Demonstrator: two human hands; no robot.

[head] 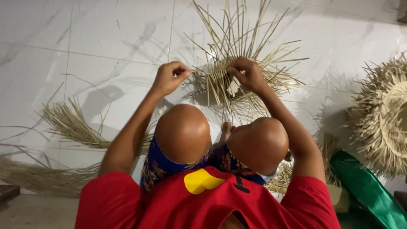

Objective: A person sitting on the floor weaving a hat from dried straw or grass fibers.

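Both hands are working in the head view: we are pinching a strand tight in our left hand (170,77), right hand (246,73) clamping the half-woven straw piece (237,63) on the floor (85,51) beyond our knees. Over-pulling could snap the strand.

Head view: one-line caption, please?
Both hands, left hand and right hand, weave pale straw strips over white floor tiles.

- Woven hat (383,118): cut off by right edge.
- Green cloth (364,186): runs off the bottom corner.
- Right hand (247,73): fingertips hidden among half-woven straw piece (237,63).
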